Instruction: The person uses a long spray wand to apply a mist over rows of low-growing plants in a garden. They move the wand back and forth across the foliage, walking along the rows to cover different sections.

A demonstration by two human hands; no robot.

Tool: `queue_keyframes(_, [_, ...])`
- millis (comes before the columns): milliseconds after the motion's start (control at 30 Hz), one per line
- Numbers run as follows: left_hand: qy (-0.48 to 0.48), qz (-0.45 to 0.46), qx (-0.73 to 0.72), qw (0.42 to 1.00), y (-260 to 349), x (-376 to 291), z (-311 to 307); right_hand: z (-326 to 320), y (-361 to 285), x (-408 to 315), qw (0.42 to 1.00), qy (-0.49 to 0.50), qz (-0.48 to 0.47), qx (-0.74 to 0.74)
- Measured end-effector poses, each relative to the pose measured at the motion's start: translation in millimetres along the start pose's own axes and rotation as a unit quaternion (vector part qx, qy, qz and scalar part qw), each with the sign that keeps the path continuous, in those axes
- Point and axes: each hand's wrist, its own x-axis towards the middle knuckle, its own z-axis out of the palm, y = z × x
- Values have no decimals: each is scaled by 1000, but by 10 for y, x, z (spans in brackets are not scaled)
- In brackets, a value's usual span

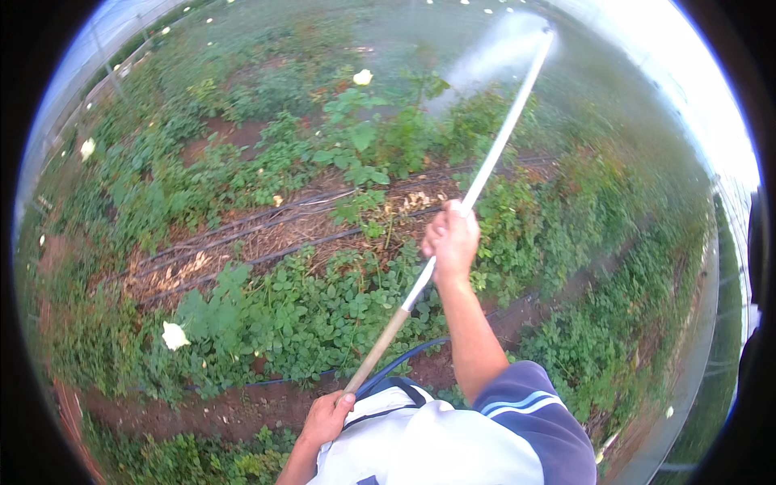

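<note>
A long spray lance (503, 130) runs up and to the right from my waist, a pale tube above a tan lower section. My right hand (453, 239) grips the pale tube partway along. Low down, at my waist, my left hand (330, 415) is closed around the tan handle (377, 350). From the nozzle (547, 29) at the far tip, a white mist (488, 60) fans out leftwards and down onto leafy rose bushes (400, 139). Beside the handle curves a dark blue hose (403, 359); where it joins is hidden.
Several thin black irrigation pipes (291, 248) lie along a bed of dry straw (327, 233). White roses, one a near bloom (175, 336), stand among the foliage. A bare soil path (200, 403) passes in front of me. Greenhouse sheeting (697, 66) rises at the right.
</note>
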Motion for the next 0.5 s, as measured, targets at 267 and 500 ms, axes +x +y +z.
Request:
queue_keyframes(267, [68, -178, 104, 976, -413, -857, -118, -181, 1402, -777, 954, 76, 291, 9])
queue_keyframes(500, [104, -251, -51, 961, -593, -1450, 212, 360, 1574, -1193, 925, -91, 365, 46])
